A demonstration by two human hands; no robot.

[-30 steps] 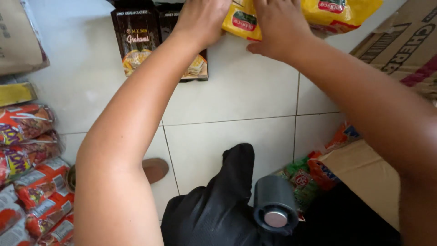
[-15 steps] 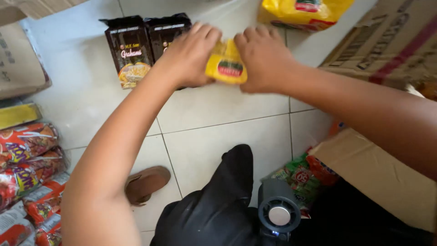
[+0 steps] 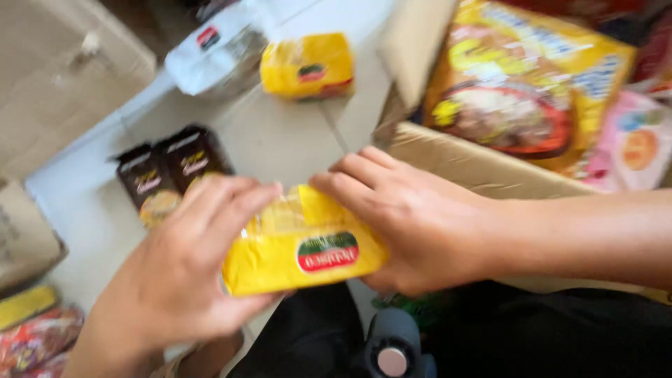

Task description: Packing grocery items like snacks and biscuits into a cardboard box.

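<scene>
**Both hands grasp one yellow packet above the tiled floor**

The left hand and the right hand hold a yellow packet between them, lifted clear of the floor and close under the camera. The left grip wraps the packet's left end, fingers curled over its top edge and thumb beneath. The right grip clasps the right end, fingers spread across the upper side. A red and green oval label shows on the packet's front face. The picture is blurred, so finer detail on the wrapper cannot be told.

On the pale floor tiles beyond the hands lie two dark brown packets side by side, touching each other. Farther off, near the top edge, a second yellow packet lies just beside a white packet. At the right stands an open cardboard box, with a large yellow bag leaning in it and a pink packet next to that. Red packets are heaped in the lower left corner, beside a flattened piece of cardboard. Another cardboard box fills the upper left corner. A dark tape dispenser sits at the bottom edge, between the forearms.
</scene>
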